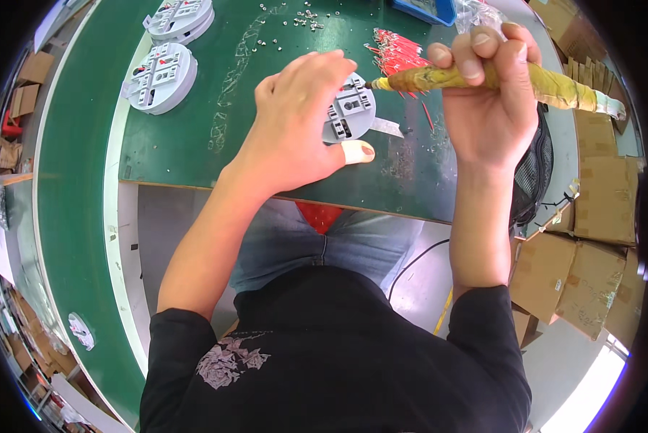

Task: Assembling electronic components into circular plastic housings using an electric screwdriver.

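Observation:
My left hand [299, 119] is curled round a round grey plastic housing [353, 108] on the green table and steadies it. Its thumb, with a pale wrap, lies along the near edge; the fingers hide the housing's left part. In my right hand [490, 94] is a long, thin tool wrapped in yellow tape [555, 88], held palm up with the fingers closed round it. The tool's dark tip points left and meets the housing's upper right edge, beside a small red part. Whether the tip touches a screw or terminal is too small to tell.
Two similar grey housings [163, 78] stand at the table's far left. Red wires with metal ends [400, 54] lie in a pile beyond my hands. Small metal nuts [306, 22] are scattered at the back, near a blue tray [425, 10]. Cardboard boxes [602, 195] are stacked at the right.

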{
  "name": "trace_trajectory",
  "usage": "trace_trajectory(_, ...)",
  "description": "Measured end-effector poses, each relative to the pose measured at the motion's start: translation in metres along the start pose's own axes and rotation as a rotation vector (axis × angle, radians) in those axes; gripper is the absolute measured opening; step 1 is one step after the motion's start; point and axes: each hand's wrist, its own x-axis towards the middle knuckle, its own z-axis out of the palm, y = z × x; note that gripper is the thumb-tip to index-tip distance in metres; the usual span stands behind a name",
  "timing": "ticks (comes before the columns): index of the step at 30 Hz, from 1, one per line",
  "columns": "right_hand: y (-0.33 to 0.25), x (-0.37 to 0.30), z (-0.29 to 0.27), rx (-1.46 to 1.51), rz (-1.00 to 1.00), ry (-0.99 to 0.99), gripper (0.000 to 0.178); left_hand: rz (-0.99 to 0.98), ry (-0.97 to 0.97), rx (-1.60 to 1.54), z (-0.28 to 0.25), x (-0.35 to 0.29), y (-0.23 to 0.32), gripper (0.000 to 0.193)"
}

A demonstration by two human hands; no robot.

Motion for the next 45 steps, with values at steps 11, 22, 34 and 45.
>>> trace_trajectory(11,0.016,-0.011,-0.004,0.035,-0.029,0.097,0.039,-0.022,-0.151,0.076,0.01,0.009,-0.005,0.08)
trace_trajectory(22,0.018,-0.007,-0.012,0.041,0.012,0.058,0.04,0.064,-0.129,0.061,0.005,0.009,-0.002,0.085)
trace_trajectory(34,0.04,0.004,0.002,-0.034,0.045,0.041,0.038,-0.025,-0.126,-0.015,0.011,0.016,-0.006,0.079)
trace_trajectory(45,0.059,0.021,0.024,-0.246,0.145,-0.18,0.028,-0.085,-0.225,-0.077,0.001,0.018,-0.008,0.075)
